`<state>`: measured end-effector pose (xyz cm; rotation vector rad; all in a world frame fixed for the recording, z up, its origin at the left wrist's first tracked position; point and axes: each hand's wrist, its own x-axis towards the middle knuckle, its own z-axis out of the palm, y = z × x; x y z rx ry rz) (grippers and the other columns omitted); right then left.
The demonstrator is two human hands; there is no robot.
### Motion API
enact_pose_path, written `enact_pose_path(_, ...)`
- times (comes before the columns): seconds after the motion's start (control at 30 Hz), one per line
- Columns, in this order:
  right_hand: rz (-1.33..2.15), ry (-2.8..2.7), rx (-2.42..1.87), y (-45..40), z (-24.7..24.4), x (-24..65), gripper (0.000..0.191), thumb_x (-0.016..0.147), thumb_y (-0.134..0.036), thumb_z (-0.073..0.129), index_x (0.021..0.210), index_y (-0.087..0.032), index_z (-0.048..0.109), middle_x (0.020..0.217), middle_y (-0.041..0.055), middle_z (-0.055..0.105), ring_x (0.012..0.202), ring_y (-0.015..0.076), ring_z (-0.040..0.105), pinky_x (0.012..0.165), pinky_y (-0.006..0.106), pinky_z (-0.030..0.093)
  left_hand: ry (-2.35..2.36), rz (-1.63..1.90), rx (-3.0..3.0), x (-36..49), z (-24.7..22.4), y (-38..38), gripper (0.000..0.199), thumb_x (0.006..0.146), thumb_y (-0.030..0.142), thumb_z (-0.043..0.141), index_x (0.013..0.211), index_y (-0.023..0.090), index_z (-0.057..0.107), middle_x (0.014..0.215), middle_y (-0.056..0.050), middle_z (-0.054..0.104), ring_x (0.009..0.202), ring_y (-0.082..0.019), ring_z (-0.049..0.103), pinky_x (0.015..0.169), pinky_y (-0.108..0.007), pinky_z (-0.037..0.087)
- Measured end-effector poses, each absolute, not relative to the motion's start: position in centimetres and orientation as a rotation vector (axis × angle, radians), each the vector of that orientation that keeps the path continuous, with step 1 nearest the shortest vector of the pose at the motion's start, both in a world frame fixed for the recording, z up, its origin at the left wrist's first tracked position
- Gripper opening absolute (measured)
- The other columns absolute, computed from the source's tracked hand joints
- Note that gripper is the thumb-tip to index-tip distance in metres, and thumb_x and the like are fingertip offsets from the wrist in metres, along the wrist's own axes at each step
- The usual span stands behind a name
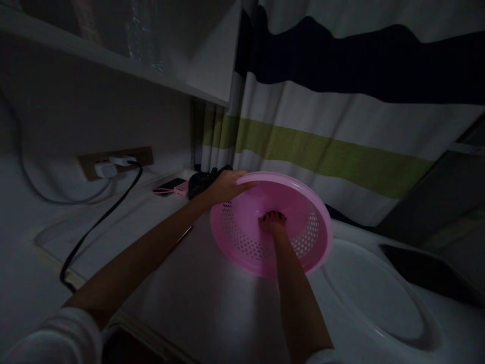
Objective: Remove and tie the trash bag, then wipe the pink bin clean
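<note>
A pink plastic basket [280,182] with a perforated lower side is tilted above the white counter, its opening turned toward me. My left hand [227,186] grips its upper left rim, thumb on the inner side and the other fingers partly hidden. Inside the basket, my right hand [273,222] rests near the inner bottom, its fingers spread and their tips dark. Nothing shows in the right hand.
A white round basin [379,293] is set in the counter [212,303] at the right. Behind it hangs a striped curtain [333,146]. A phone [169,187], pink object [182,189] and black bag [200,183] lie at the back left. Plugs [106,169] and cables are on the left wall.
</note>
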<state>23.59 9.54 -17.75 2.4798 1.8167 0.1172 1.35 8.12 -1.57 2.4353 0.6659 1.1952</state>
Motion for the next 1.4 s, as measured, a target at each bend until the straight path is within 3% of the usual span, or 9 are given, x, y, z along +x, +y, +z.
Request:
enact_pose_path(0.2,0.088,1.826,2.448,10.5,-17.9,22.8,0.056,0.088,-0.046,0.028,0.128,-0.012,0.049,0.134,0.0173,0.045,0.122,0.0287,0.036,0.099,0.046,0.019,0.691,1.297,2.073,-1.1,-4.9,8.4,0.034,0.078,0.047,0.056,0.083,0.014,0.062,0.069,0.001,0.058,0.062,-0.01,0.052,0.055,-0.019,0.041)
enact_pose_path(0.47,0.144,1.849,2.441,10.3,-17.8,22.7,0.057,0.087,-0.045,0.03,0.129,-0.01,0.047,0.134,0.0182,0.044,0.123,0.029,0.036,0.1,0.045,0.019,0.798,1.492,1.505,-1.5,-11.6,7.2,0.05,0.073,0.057,0.058,0.094,0.012,0.062,0.079,-0.004,0.063,0.068,-0.015,0.057,0.06,-0.025,0.047)
enact_pose_path(0.6,0.141,1.807,2.467,9.8,-17.8,24.0,0.057,0.087,-0.045,0.029,0.128,-0.01,0.048,0.133,0.0182,0.045,0.123,0.0288,0.036,0.1,0.046,0.02,0.784,1.526,1.379,0.0,-14.8,5.1,0.052,0.072,0.059,0.059,0.095,0.012,0.061,0.089,-0.008,0.066,0.082,-0.021,0.061,0.072,-0.032,0.051)
enact_pose_path(0.8,0.152,1.795,2.484,8.6,-17.6,26.1,0.053,0.088,-0.043,0.03,0.124,-0.011,0.052,0.131,0.0178,0.047,0.122,0.0288,0.038,0.1,0.046,0.021,0.686,1.293,1.287,2.3,-18.4,2.6,0.061,0.073,0.051,0.063,0.118,0.011,0.05,0.117,-0.015,0.059,0.107,-0.028,0.056,0.092,-0.043,0.046)
enact_pose_path(0.93,0.147,1.796,2.526,8.2,-17.9,26.4,0.054,0.089,-0.044,0.027,0.128,-0.013,0.049,0.133,0.0168,0.046,0.123,0.0285,0.038,0.1,0.047,0.023,0.623,1.187,1.404,2.3,-16.8,3.1,0.063,0.07,0.049,0.067,0.119,0.014,0.048,0.122,-0.015,0.056,0.112,-0.028,0.053,0.095,-0.045,0.044)
enact_pose_path(1.1,0.129,1.806,2.556,8.0,-18.3,26.6,0.053,0.091,-0.049,0.021,0.127,-0.021,0.049,0.133,0.0121,0.047,0.122,0.0264,0.04,0.098,0.049,0.026,0.661,1.303,1.79,3.2,-8.9,4.4,0.069,0.066,0.045,0.071,0.123,0.017,0.043,0.13,-0.014,0.048,0.118,-0.026,0.048,0.099,-0.041,0.039)
enact_pose_path(1.23,0.163,1.823,2.558,7.9,-18.4,26.6,0.053,0.09,-0.047,0.025,0.128,-0.018,0.048,0.133,0.0145,0.046,0.123,0.0275,0.038,0.1,0.049,0.023,0.631,1.142,2.284,4.7,-3.0,5.2,0.052,0.071,0.044,0.066,0.114,0.017,0.054,0.109,-0.008,0.062,0.098,-0.022,0.059,0.086,-0.034,0.046)
enact_pose_path(1.33,0.158,1.834,2.545,8.0,-18.2,26.7,0.054,0.09,-0.047,0.027,0.129,-0.016,0.047,0.134,0.016,0.046,0.123,0.0281,0.038,0.1,0.048,0.023,0.6,1.191,2.3,5.1,-2.7,5.9,0.035,0.081,0.042,0.054,0.103,0.015,0.062,0.092,-0.004,0.066,0.081,-0.016,0.061,0.073,-0.026,0.047)
enact_pose_path(1.4,0.147,1.842,2.529,8.2,-18.1,26.8,0.054,0.089,-0.047,0.029,0.128,-0.015,0.049,0.134,0.0161,0.045,0.123,0.0282,0.037,0.101,0.047,0.021,0.65,1.241,2.19,4.5,-4.1,6.4,0.034,0.083,0.043,0.05,0.096,0.015,0.064,0.081,-0.002,0.066,0.072,-0.015,0.059,0.065,-0.023,0.046)
